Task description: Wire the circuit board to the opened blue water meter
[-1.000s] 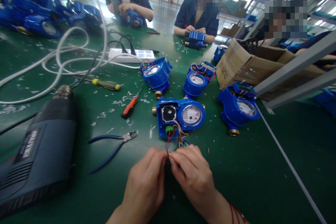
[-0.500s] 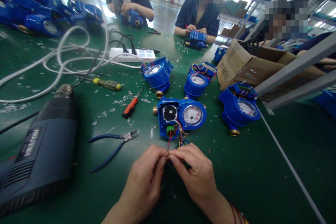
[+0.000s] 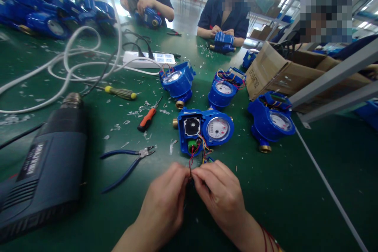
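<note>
A blue water meter lies in front of me, its side housing uncovered, with a green cylindrical part inside. Red and dark wires run from that housing down to my fingertips. My left hand pinches the wires from the left. From the right, my right hand pinches them at the same spot, thumb against forefinger. The wire ends are hidden between the fingers. A small circuit board shows partly behind my right hand, with several coloured wires leading to it.
Left of my hands lie cutting pliers, an orange screwdriver, a yellow-handled screwdriver and a large heat gun. More meters stand around. A power strip, a cardboard box and a metal post are farther off. Co-workers sit opposite.
Both hands still pinch the wires, with only slight shifts of the fingers; the right hand's knuckles have turned a little. The view has moved slightly. The meter stays in place.
</note>
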`<act>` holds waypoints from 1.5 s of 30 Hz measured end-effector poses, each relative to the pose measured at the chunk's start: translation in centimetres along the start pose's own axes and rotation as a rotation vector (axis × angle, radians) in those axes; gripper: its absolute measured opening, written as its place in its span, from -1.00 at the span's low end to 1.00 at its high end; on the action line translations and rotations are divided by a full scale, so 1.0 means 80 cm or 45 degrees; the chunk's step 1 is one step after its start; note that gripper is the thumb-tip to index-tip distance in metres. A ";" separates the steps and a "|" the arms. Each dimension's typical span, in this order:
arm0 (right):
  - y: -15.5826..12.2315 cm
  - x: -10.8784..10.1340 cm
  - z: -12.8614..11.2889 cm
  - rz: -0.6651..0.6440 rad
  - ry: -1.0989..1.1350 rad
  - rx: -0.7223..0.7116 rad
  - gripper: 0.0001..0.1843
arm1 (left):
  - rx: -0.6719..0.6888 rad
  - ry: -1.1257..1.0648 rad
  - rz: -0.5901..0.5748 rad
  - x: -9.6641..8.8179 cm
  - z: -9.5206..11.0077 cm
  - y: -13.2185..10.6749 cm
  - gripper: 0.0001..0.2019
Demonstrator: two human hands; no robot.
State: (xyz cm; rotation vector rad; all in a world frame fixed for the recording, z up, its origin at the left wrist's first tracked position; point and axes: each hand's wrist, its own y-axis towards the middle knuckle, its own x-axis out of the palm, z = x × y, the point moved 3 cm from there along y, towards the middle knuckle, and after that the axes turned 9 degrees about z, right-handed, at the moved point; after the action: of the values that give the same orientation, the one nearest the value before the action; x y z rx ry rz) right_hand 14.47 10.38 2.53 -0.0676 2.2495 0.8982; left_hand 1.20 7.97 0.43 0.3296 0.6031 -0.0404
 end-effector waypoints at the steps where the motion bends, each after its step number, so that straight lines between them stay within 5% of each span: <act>1: 0.000 0.001 0.000 -0.001 0.002 0.004 -0.89 | 0.003 0.001 -0.004 0.000 0.000 0.000 -0.85; 10: 0.007 -0.005 -0.001 0.053 0.087 0.217 -0.91 | -0.461 -0.352 -0.050 -0.014 -0.003 0.006 -0.83; 14: 0.004 -0.017 0.009 0.102 0.037 0.334 -0.87 | -0.690 -0.342 0.019 -0.012 -0.023 0.002 -0.79; 20: -0.001 -0.027 0.032 0.142 -0.010 0.530 -0.83 | -0.808 -0.221 0.063 -0.008 -0.037 -0.002 -0.74; 22: -0.005 -0.031 0.039 0.235 -0.034 0.580 -0.92 | -0.790 -0.179 0.074 -0.007 -0.038 -0.001 -0.76; 25: -0.014 -0.033 0.052 0.273 0.021 0.712 -0.75 | -0.731 -0.196 0.054 -0.005 -0.037 0.002 -0.77; 31: -0.036 -0.024 0.068 -0.130 0.410 0.882 -0.50 | -0.751 -0.446 -0.034 0.002 -0.033 0.005 -0.71; 35: -0.039 -0.022 0.062 -0.328 0.370 0.855 -0.14 | -0.729 -0.261 0.125 -0.005 -0.031 -0.006 -0.71; 38: -0.038 -0.020 0.056 -0.378 0.260 0.779 0.00 | -0.422 -0.022 0.298 -0.013 -0.022 -0.014 -0.83; 41: -0.039 -0.018 0.051 -0.390 0.195 0.702 -0.02 | -0.064 0.167 0.233 -0.010 -0.012 -0.017 -0.83; 45: -0.042 -0.021 0.048 -0.335 0.186 0.759 -0.15 | -0.032 0.241 0.106 -0.004 -0.014 -0.015 -0.86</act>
State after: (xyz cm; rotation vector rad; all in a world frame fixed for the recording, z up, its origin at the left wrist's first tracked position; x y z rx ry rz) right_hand 18.98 9.88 -0.30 -0.1553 2.4792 0.0694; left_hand 0.15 7.20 -0.59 0.3363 0.7764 0.0794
